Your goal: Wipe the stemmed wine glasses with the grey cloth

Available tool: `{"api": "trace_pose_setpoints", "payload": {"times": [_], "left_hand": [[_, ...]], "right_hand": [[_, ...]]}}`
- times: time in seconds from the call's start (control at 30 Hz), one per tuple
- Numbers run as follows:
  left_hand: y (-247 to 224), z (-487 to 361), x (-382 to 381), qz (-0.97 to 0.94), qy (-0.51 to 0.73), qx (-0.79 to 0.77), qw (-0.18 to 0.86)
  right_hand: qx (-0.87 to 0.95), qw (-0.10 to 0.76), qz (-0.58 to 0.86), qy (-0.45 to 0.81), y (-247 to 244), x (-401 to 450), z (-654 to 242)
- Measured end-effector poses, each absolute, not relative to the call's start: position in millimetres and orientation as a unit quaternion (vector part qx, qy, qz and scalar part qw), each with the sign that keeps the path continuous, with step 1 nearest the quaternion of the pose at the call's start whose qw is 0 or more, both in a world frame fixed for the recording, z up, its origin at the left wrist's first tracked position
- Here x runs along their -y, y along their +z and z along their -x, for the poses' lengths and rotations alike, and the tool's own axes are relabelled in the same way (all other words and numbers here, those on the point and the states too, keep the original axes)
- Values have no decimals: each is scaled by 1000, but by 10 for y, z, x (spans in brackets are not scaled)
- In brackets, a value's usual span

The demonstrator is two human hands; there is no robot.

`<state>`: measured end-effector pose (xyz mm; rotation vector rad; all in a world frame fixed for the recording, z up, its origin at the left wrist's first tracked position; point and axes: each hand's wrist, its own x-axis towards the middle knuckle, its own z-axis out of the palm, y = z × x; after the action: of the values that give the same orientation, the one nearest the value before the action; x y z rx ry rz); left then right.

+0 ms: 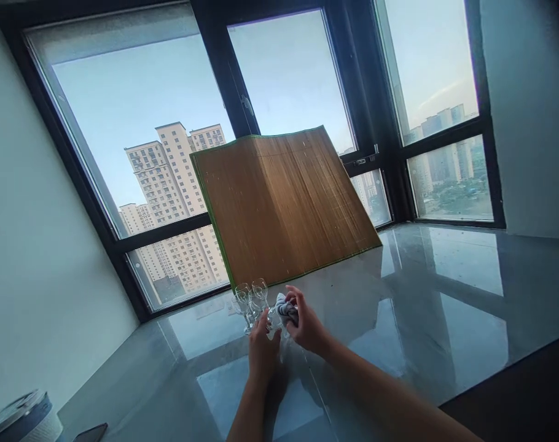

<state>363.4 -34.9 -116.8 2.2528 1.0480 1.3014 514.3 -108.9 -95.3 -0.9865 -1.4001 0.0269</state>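
My left hand (263,353) has its fingers curled round a small clear glass (274,318), which is partly hidden by the fingers. Pressed against the right side of that glass is a bunched grey-and-white cloth (286,310), gripped by my right hand (304,325). Just behind my left hand several clear stemmed glasses (260,291) stand upright, close together. Their lower parts are partly covered by my fingers.
A glossy tiled ledge (353,368) lies beneath everything. Behind the glasses, a brown mat with green edging (289,202) leans against the dark window frame (215,55). A round container (28,417) and a dark flat object (91,433) are at lower left.
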Motion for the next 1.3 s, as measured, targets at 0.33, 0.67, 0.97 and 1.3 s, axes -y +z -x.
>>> {"api": "trace_pose_setpoints", "payload": {"times": [0.33, 0.67, 0.97, 1.3], "left_hand": [[-1151, -3714, 462, -833, 382, -378, 128], [-1216, -3628, 295, -805, 414, -399, 148], [-1157, -3566, 371, -829, 345, -437, 45], [-1146, -3592, 517, -830, 350, -431, -47]], "right_hand": [[552, 622, 555, 12, -1000, 939, -5382], [590, 650, 440, 188, -956, 977, -5357], [634, 594, 418, 264, -1164, 899, -5475], [586, 627, 318, 403, -1075, 939, -5415]]}}
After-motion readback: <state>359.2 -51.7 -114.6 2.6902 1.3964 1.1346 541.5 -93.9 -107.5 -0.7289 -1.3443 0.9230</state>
